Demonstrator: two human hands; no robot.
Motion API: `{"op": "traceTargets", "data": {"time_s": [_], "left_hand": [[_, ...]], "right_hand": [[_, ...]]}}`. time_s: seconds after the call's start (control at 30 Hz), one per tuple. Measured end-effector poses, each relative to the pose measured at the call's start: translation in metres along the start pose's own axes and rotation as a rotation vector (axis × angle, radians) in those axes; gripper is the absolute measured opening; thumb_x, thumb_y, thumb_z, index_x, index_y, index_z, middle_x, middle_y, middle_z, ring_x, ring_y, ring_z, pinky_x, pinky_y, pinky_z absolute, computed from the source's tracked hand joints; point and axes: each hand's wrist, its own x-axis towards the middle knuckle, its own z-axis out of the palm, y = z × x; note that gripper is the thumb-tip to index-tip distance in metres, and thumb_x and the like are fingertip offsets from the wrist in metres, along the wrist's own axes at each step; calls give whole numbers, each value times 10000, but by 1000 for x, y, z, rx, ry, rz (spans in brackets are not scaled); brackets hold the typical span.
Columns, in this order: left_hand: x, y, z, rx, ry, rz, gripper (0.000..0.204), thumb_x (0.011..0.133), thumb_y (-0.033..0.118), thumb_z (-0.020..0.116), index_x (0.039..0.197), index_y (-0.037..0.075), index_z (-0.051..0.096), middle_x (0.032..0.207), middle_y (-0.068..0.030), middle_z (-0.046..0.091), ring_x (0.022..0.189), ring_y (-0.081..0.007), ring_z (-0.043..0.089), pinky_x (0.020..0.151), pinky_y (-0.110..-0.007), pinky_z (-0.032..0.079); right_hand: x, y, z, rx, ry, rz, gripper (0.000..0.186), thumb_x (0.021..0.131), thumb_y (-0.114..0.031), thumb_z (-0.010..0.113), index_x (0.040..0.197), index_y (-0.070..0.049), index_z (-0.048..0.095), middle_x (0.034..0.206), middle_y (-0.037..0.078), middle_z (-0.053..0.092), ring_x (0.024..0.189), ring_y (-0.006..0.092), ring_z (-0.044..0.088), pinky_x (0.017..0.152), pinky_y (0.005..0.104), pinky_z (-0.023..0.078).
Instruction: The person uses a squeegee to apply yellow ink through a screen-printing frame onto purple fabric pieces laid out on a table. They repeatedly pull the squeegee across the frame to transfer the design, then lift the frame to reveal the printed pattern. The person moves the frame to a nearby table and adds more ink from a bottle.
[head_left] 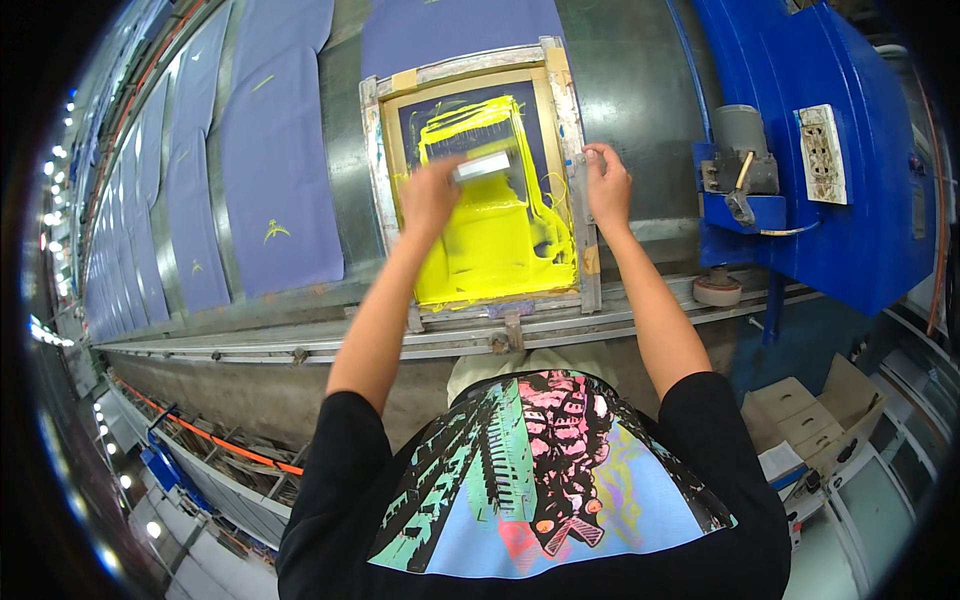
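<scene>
A printing screen in a worn frame (pixel 412 64) lies on the long metal table, its mesh spread with bright yellow ink (pixel 470 260). My left hand (pixel 430 192) is closed on a blurred squeegee (pixel 484 167) with a pale bar, held over the inked mesh. At the screen's right side, my right hand (pixel 608 180) has its fingers curled on the frame's upper right part.
Lilac fabric panels (pixel 280 150), some with small yellow prints, lie along the table to the left. At the right stands blue machinery (pixel 850 250) with a grey motor (pixel 738 130). A metal rail (pixel 260 344) runs along the near edge. Cardboard boxes (pixel 790 420) sit below at right.
</scene>
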Motion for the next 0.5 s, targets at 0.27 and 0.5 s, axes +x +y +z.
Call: {"op": "traceTargets", "data": {"time_s": [0.27, 0.5], "left_hand": [[103, -10, -28, 96, 114, 78, 336, 805, 93, 692, 1085, 237, 810, 923, -135, 757, 834, -344, 725, 762, -459, 579], [-73, 7, 22, -48, 250, 303, 352, 781, -31, 646, 1020, 185, 789, 996, -45, 777, 900, -252, 736, 760, -409, 568]], "right_hand": [[12, -9, 14, 70, -5, -59, 241, 1021, -290, 595, 1100, -93, 708, 867, 206, 716, 802, 397, 686, 761, 444, 518], [6, 22, 12, 85, 32, -113, 234, 1019, -274, 592, 1107, -86, 702, 953, 217, 729, 930, 431, 698, 804, 464, 527]]}}
